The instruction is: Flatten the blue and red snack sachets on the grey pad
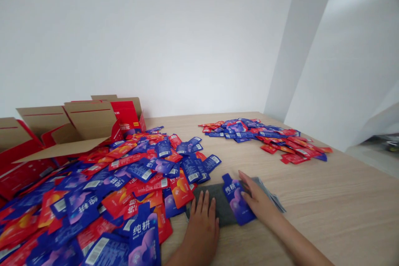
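Note:
My left hand lies flat with fingers stretched out on the left part of a folded dark grey cloth. A blue pouch with a purple fruit print and white lettering rests on this cloth, its narrow neck pointing away from me. At the pouch's right edge is my right hand, fingers stretched and thumb apart at the edge; its palm side is hidden. Left of my left hand spreads a big heap of blue pouches and red pouches.
Open red cardboard boxes with brown flaps stand at the back left behind the heap. A second pile of blue and red pouches lies at the far right of the wooden table. A white wall rises behind the table.

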`<action>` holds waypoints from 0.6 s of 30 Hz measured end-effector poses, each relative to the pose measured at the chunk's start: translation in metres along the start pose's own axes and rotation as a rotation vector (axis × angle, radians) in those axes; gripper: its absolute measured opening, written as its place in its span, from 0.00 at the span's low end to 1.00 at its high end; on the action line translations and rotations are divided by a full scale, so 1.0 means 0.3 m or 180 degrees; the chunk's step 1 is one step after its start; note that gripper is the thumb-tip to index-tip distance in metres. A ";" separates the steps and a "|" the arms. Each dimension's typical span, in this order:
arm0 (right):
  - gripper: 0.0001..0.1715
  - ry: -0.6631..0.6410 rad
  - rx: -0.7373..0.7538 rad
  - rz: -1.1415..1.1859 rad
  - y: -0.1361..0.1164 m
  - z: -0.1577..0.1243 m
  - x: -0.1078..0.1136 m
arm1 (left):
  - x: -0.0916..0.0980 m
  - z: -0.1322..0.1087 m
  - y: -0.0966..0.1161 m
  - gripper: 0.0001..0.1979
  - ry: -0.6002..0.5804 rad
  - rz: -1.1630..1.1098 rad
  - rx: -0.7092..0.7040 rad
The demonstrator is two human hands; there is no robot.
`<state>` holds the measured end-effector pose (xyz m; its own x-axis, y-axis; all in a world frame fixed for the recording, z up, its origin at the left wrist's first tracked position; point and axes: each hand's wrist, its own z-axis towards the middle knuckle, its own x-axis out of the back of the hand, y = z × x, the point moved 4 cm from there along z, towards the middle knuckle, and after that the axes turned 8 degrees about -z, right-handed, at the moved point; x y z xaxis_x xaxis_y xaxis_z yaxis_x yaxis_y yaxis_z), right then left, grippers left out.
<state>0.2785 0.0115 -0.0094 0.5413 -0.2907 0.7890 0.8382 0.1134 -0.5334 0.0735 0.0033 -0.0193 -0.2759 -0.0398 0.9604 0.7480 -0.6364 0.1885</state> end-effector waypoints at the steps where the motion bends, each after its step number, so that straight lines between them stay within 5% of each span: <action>1: 0.33 0.0007 0.0080 -0.0155 -0.002 -0.007 -0.016 | -0.004 0.000 -0.003 0.22 0.0015 0.0016 -0.0012; 13: 0.31 -0.0521 0.1345 -0.1097 -0.205 -0.113 -0.192 | -0.057 -0.015 -0.020 0.24 0.0590 0.0438 -0.0361; 18: 0.29 -0.0536 0.1160 -0.1512 -0.171 -0.100 -0.171 | -0.052 -0.017 -0.022 0.25 0.0565 0.0291 -0.0278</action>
<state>0.2058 -0.0078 -0.0316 0.0816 -0.2385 0.9677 0.9425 0.3341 0.0029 0.0696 0.0041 -0.0365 -0.3170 -0.2307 0.9199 0.7218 -0.6879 0.0763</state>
